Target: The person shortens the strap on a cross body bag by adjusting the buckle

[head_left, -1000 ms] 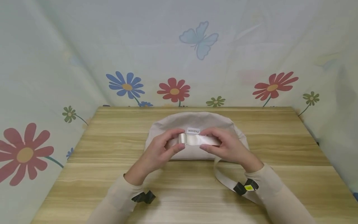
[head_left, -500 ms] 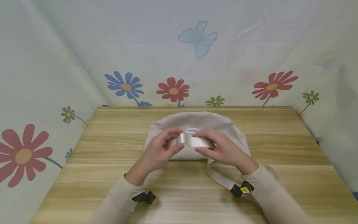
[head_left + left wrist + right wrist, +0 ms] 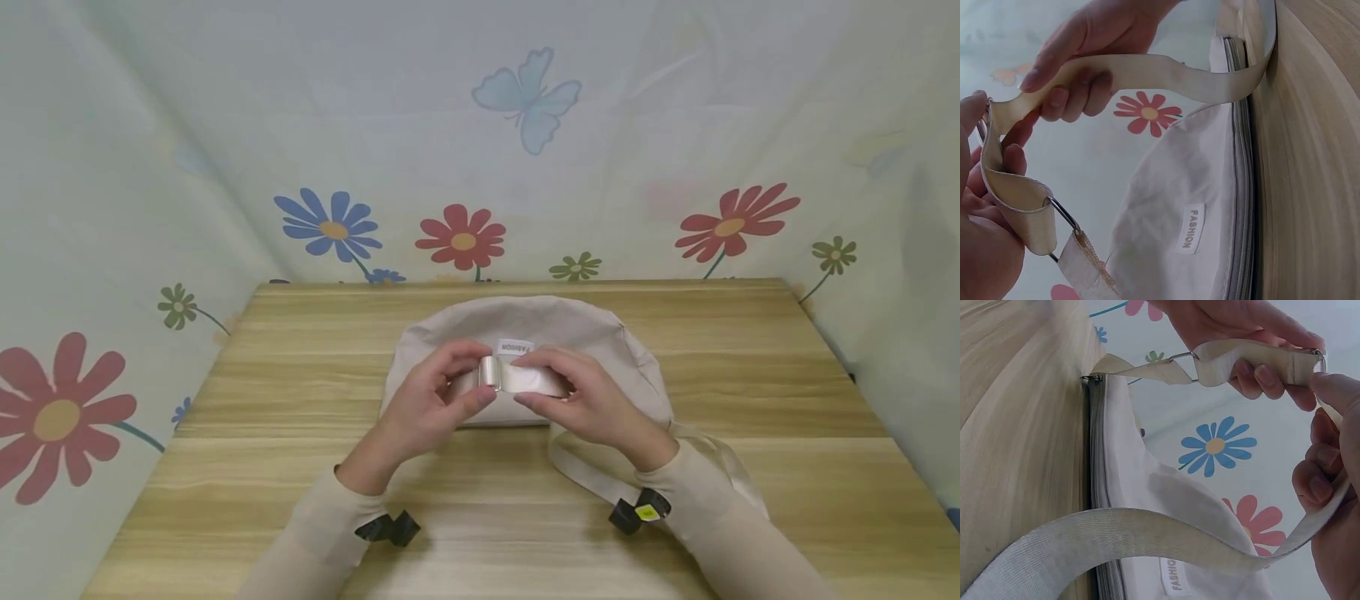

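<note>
A beige bag [image 3: 540, 321] with a white "FASHION" label [image 3: 515, 347] lies on the table. Over its front, my left hand [image 3: 431, 408] pinches a metal strap slider [image 3: 490, 372] between thumb and fingers. My right hand [image 3: 600, 404] holds the pale webbing strap [image 3: 536, 379] just right of the slider, thumb below and fingers above. In the left wrist view, a loop of strap passes through a metal ring [image 3: 1064, 214] beside my left palm. From my right hand the strap [image 3: 1147, 531] curves down to the table in the right wrist view.
The wooden table [image 3: 315, 358] extends around the bag. A loose length of strap [image 3: 588, 477] trails under my right forearm. Black cameras [image 3: 390, 528] sit at both wrists. Behind the table hangs a flower-printed curtain [image 3: 615, 100]. The bag's zipper [image 3: 1244, 156] runs along its edge.
My right hand has moved left along the strap, closer to the slider. My left hand stays almost in place. More loose strap shows beside my right forearm.
</note>
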A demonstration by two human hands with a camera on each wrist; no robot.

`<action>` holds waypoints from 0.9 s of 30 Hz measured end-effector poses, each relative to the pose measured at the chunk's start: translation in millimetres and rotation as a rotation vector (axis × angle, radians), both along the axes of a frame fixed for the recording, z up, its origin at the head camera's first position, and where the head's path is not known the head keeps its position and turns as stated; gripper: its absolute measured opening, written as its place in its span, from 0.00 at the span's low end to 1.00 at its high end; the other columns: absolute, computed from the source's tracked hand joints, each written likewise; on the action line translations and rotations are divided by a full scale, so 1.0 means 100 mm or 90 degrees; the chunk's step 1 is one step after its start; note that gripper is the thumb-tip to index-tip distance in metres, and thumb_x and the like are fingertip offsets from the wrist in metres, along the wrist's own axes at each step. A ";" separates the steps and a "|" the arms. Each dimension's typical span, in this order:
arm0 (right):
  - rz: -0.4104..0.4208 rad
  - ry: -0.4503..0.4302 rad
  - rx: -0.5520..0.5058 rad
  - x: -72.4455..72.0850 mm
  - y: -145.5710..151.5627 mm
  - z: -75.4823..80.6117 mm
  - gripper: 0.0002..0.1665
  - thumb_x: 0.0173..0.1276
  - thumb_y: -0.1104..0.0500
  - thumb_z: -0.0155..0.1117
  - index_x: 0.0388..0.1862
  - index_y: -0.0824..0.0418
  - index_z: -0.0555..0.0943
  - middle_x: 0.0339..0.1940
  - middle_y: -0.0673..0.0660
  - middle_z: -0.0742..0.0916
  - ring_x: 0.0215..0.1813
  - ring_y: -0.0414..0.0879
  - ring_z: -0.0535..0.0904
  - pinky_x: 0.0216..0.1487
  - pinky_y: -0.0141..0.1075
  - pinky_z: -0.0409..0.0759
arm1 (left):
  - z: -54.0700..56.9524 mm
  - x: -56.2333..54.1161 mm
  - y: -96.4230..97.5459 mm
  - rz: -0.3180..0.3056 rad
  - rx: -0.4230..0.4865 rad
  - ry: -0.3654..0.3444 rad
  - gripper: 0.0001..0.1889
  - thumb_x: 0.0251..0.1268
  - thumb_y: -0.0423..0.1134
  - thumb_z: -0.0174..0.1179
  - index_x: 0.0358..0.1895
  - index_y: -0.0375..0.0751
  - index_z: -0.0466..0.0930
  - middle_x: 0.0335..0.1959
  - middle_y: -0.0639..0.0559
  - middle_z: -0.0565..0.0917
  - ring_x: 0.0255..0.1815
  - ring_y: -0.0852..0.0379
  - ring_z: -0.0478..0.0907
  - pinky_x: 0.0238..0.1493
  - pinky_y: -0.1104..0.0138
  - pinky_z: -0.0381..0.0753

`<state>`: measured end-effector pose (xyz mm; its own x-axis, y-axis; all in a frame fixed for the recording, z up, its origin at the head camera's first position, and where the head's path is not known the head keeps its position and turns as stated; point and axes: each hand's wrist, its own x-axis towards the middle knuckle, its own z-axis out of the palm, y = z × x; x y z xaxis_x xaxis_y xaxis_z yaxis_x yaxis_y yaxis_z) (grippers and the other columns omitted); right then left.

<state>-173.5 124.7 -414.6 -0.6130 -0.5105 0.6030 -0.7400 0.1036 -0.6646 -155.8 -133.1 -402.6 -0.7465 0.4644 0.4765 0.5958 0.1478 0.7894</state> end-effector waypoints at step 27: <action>-0.037 0.012 0.086 0.00 0.22 0.08 0.24 0.61 0.68 0.82 0.56 0.59 0.86 0.48 0.52 0.91 0.45 0.40 0.80 0.48 0.29 0.78 | -0.06 -0.04 -0.06 -0.026 0.049 -0.008 0.20 0.77 0.34 0.68 0.64 0.30 0.75 0.53 0.32 0.89 0.54 0.66 0.83 0.51 0.71 0.83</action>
<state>-173.6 146.9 -406.7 -0.6334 -0.5515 0.5428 -0.7421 0.2341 -0.6281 -159.5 -139.6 -409.0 -0.7342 0.4565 0.5026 0.5900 0.0626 0.8050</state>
